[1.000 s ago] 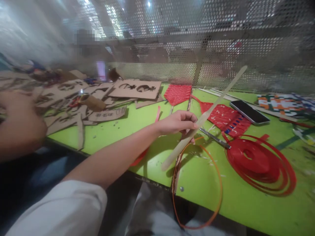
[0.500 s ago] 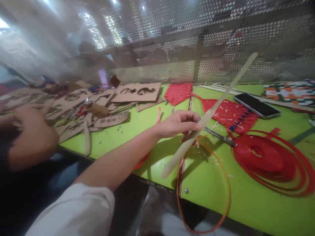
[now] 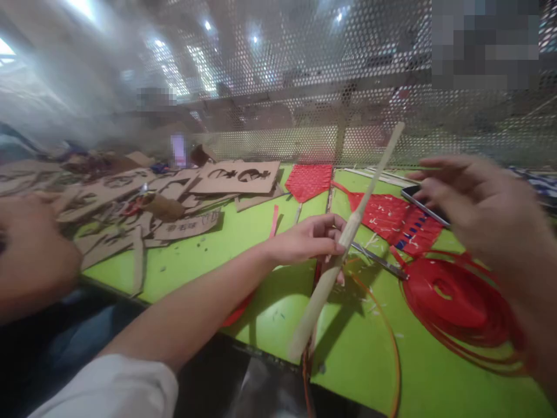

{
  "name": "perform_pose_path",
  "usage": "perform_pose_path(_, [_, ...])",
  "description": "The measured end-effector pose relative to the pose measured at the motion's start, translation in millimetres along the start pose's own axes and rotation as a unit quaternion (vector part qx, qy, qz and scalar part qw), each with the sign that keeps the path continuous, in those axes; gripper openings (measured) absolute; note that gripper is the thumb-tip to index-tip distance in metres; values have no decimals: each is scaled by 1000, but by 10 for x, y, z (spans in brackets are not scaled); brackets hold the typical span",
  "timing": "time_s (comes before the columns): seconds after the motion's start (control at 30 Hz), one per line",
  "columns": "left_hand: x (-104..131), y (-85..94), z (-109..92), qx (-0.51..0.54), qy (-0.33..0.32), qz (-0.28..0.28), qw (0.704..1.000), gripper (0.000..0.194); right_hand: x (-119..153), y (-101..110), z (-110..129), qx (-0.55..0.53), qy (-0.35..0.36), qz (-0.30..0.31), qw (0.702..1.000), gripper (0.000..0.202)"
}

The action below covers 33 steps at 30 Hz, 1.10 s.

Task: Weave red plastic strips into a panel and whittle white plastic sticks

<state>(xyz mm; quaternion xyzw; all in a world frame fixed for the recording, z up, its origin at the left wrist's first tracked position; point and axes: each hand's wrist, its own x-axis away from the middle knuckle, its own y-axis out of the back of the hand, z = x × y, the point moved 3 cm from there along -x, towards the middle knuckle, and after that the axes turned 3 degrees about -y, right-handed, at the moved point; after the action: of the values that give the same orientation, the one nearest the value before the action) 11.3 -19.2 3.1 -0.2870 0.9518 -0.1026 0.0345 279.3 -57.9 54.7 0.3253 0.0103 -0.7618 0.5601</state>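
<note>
My left hand (image 3: 313, 239) is closed round a pale, whittled wooden stick (image 3: 322, 293). The stick slants, its thin end up and to the right, its thick end low near the table's front edge. An orange strip (image 3: 391, 342) curves down from beneath that hand. My right hand (image 3: 465, 200), a little blurred, hangs over the right side with its fingers apart and nothing seen in them. Below it lies a black phone (image 3: 418, 200), partly covered. My right forearm hides part of a coil of red strip (image 3: 461, 296). A metal-coloured tool (image 3: 383, 262) lies between coil and stick.
Two red woven pieces (image 3: 310, 181) (image 3: 395, 217) lie on the green table (image 3: 191, 273). Cut cardboard (image 3: 237, 177) is heaped at left, where another person's hand (image 3: 39, 255) appears. Perforated metal mesh (image 3: 278, 110) stands along the back. Pale shavings (image 3: 372, 305) are scattered about.
My right hand has come into view from the right, over the phone and coil. The stick has shifted slightly left and down with my left hand; the view has moved a little too.
</note>
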Motion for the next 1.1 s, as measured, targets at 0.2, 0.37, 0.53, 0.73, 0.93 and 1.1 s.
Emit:
perform_pose_path(0.2, [57,-123,42,49,91,172,980,39,217,-420,-144,-78,-79,83,990,45])
perform_pose_path(0.37, [-13,-178,29,-24,60,43,997,40,441,-626,-75,-37,-72,182,980,43])
perform_pose_path(0.53, [-7,-115,60,-35,94,22,995,47,480,-611,-95,-33,-62,185,980,59])
perform_pose_path(0.73, [34,-86,73,-64,118,114,984,38,367,-454,-228,-30,-19,116,993,42])
perform_pose_path(0.93, [-10,-106,61,-52,98,25,994,38,488,-519,-84,91,39,250,963,45])
perform_pose_path(1.1, [-3,-40,52,-119,86,-31,989,25,209,-43,-376,332,51,171,926,56])
